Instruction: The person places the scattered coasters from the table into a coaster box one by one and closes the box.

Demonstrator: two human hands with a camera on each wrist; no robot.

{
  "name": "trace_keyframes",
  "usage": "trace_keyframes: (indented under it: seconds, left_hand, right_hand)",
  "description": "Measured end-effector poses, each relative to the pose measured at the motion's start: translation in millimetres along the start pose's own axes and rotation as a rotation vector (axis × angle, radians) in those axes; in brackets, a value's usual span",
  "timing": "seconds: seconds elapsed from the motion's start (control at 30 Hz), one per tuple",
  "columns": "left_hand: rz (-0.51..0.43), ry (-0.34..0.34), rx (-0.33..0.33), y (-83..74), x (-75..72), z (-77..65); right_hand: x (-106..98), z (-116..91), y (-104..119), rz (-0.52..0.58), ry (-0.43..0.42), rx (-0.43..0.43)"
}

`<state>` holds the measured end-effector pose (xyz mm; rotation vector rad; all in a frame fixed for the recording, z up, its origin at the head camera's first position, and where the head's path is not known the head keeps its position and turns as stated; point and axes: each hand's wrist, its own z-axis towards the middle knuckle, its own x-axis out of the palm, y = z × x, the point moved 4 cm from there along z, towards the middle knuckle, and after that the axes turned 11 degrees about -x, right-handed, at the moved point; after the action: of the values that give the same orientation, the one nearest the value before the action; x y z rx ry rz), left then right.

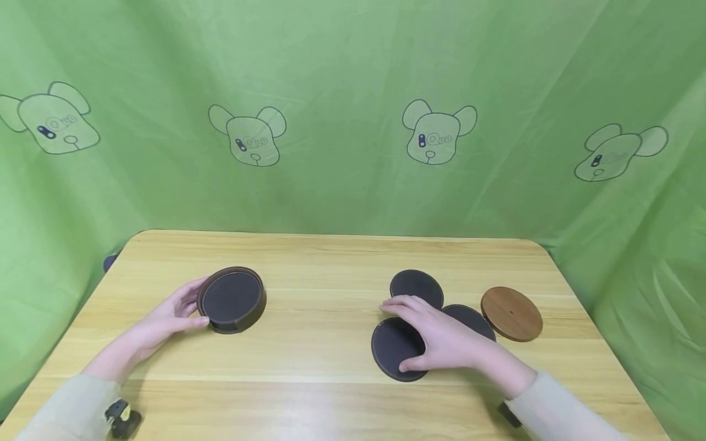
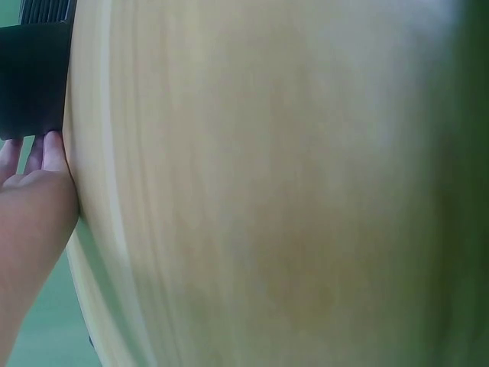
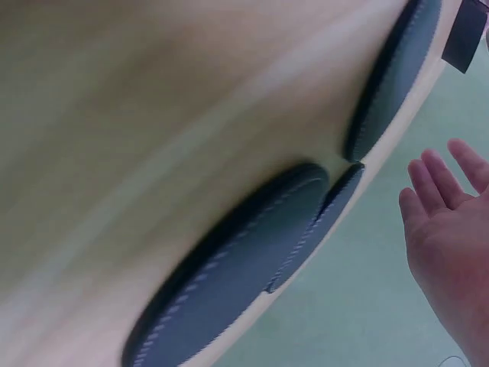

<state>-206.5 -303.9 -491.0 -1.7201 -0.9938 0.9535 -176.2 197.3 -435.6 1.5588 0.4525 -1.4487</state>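
Note:
On the left, my left hand (image 1: 175, 315) grips the side of a dark round coaster holder (image 1: 260, 309), thumb at its front and fingers behind. Inside the holder lies a black coaster (image 1: 231, 297). The left wrist view shows the holder's dark wall (image 2: 32, 80) against the fingertips. My right hand (image 1: 444, 334) hovers over the black coasters with fingers extended and thumb apart, holding nothing. Beneath it lie a near coaster (image 1: 390, 346), a back coaster (image 1: 413, 286) and a partly hidden coaster (image 1: 471, 321). In the right wrist view, stitching edges a coaster (image 3: 229, 264).
A brown wooden disc (image 1: 512, 313) with a small dark centre mark lies right of the coasters. The light wood table (image 1: 320, 355) has rounded back corners. Green curtains (image 1: 342, 184) printed with bear heads hang behind and at both sides.

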Motion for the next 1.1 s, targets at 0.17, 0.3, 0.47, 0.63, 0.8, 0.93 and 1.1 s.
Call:
trace_keyframes:
  seconds: [0.17,0.3,0.47,0.63,0.8,0.93,1.1]
  left_hand:
    - [0.000,0.001,0.002,0.2,0.3,0.0]
    - [0.003,-0.003,-0.003,-0.1,0.3,-0.1]
    - [0.010,-0.005,-0.011,-0.5,0.8,-0.1]
    - [0.007,-0.006,-0.010,-0.6,0.8,0.0]
    - [-0.009,0.003,-0.002,-1.1,0.7,-0.2]
    - [-0.004,0.000,0.000,-0.9,0.2,0.0]
    - [0.010,-0.007,-0.016,0.6,-0.2,0.5]
  right_hand:
    - [5,-11,-3,-0.017,0.011,0.005]
    - [9,-17,-4,-0.032,0.017,0.000]
    - [14,-21,-4,-0.050,0.026,-0.005]
    - [16,-23,-4,-0.085,0.018,-0.030]
    - [17,-24,-6,-0.108,0.012,-0.034]
    - [18,-25,-7,-0.117,0.014,-0.032]
    - [18,-24,-7,-0.120,0.013,-0.040]
